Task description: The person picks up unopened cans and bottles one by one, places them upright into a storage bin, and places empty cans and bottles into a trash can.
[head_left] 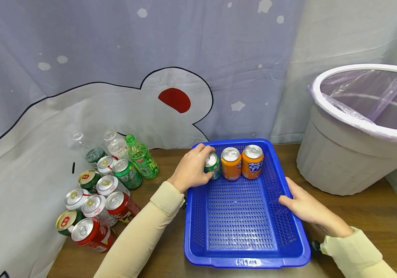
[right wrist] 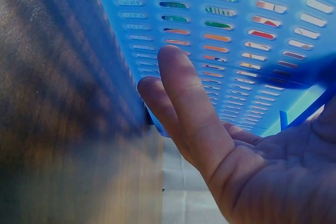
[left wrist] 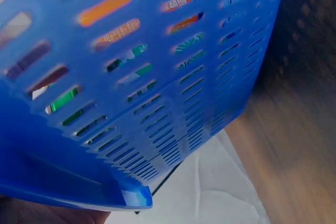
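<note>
A blue perforated plastic basket (head_left: 236, 216) stands on the wooden table. Along its back wall are two orange soda cans (head_left: 231, 166) and, to their left, a green soda can (head_left: 212, 164). My left hand (head_left: 192, 166) reaches over the left rim and holds the green can between thumb and fingers, covering part of it. On the right side my right hand (head_left: 304, 204) grips the basket rim, thumb over the edge. The right wrist view shows its fingers (right wrist: 189, 98) against the outside of the slotted wall. From the left wrist, cans show only through the slots.
Left of the basket, several soda cans (head_left: 115, 200) stand grouped on the table, with a green bottle (head_left: 142, 158) and two clear bottles (head_left: 116, 144) behind. A grey bin (head_left: 341, 154) with a purple liner stands at the right. A patterned curtain (head_left: 236, 58) hangs behind.
</note>
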Available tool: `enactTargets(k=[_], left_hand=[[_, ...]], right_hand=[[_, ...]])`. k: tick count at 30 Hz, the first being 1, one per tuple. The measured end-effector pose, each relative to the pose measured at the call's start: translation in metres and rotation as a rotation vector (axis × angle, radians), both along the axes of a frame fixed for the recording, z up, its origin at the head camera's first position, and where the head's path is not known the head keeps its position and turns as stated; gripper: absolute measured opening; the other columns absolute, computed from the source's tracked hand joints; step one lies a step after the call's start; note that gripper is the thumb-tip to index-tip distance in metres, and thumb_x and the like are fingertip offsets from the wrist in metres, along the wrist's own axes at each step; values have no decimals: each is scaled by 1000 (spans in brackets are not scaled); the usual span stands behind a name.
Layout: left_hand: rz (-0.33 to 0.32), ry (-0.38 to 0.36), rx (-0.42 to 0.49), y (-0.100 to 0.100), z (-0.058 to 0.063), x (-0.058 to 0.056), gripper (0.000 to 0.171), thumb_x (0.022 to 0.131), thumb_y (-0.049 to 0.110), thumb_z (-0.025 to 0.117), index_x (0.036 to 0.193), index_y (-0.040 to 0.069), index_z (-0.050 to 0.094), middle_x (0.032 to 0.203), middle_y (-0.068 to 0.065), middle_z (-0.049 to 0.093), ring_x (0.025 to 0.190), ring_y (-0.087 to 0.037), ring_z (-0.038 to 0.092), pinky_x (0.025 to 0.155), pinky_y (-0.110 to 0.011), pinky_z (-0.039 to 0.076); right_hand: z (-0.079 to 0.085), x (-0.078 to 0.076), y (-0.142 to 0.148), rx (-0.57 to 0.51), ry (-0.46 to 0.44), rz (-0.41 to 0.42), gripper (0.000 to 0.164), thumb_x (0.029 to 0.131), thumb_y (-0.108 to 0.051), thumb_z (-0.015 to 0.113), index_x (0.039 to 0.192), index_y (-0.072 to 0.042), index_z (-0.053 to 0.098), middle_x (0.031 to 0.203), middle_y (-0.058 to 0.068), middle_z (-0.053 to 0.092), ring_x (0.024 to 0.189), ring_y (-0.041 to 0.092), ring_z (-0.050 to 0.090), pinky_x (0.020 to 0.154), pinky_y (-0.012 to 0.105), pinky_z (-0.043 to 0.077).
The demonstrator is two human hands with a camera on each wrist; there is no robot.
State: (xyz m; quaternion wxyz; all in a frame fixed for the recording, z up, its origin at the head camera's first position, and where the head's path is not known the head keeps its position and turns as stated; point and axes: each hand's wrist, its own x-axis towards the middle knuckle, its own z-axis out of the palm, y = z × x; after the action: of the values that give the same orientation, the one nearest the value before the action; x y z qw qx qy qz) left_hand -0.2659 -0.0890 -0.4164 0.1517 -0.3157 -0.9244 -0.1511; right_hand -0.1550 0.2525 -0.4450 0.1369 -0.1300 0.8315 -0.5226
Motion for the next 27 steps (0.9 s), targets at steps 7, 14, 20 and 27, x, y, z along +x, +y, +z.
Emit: enactTargets(k=[7, 14, 20, 27], left_hand=[[10, -53, -22, 2, 4, -5, 64, 76, 27, 86, 132, 12, 58, 116, -9, 65, 97, -23, 67, 86, -39, 59], [27, -100, -77, 4, 7, -10, 64, 79, 31, 84, 134, 12, 56, 119, -10, 64, 98, -24, 67, 88, -39, 59], [24, -119, -91, 5, 8, -13, 66, 81, 31, 83, 137, 12, 55, 123, -11, 63, 102, -25, 67, 91, -41, 58], [32, -137, -103, 5, 8, -15, 69, 82, 33, 82, 141, 11, 53, 126, -11, 62, 104, -25, 66, 93, -41, 57]], right_hand=[[0, 0, 0, 2, -4, -1, 62, 99, -2, 49, 152, 11, 21, 132, 38, 54, 93, 28, 73, 70, 38, 64], [0, 1, -1, 11, -4, -10, 60, 99, -2, 50, 151, 11, 23, 131, 38, 55, 93, 28, 72, 70, 38, 64], [2, 2, -2, 5, -6, -12, 59, 99, -2, 48, 151, 11, 23, 133, 37, 54, 95, 29, 71, 72, 36, 63], [3, 2, -2, 7, -6, -11, 59, 99, -2, 48, 151, 11, 24, 133, 37, 54, 95, 29, 71, 72, 36, 62]])
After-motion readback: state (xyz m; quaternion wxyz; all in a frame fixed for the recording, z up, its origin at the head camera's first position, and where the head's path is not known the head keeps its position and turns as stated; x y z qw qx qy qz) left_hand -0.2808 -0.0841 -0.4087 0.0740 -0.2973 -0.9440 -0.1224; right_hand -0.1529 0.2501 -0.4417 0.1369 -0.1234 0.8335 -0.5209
